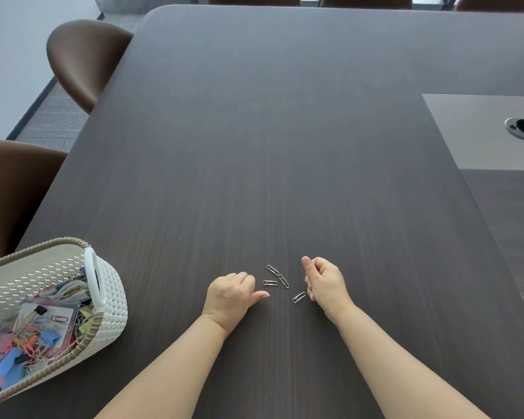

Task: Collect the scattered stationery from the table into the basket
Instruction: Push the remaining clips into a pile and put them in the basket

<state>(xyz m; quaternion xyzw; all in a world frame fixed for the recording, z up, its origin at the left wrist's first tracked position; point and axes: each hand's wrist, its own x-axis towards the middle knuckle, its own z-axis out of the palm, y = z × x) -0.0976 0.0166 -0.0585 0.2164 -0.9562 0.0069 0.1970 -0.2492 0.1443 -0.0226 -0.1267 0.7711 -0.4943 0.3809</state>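
Dark surface (285, 146) stretches wide open ahead; left hand (230, 293) and right hand (325, 282), both clenched, flank four paper clips (270, 282), basket (115, 300) perched at the near left edge.

The desk (285, 116) is dark wood-grain board, matt, with fine straight lines and a faint sheen. The four paper clips (270, 282) on it are thin silver metal wire, bright and shiny. The basket (112, 300) is cream plastic moulded with a perforated weave pattern, its tan rim (43, 246) twisted like rope, its white handle (93, 276) smooth and glossy. Inside it lie coloured clips (28, 343), seemingly plastic-coated. The chairs (82, 55) look like smooth brown leather with a soft gloss. A grey panel (472, 131) is matt, and its oval ring (510, 128) is polished metal.
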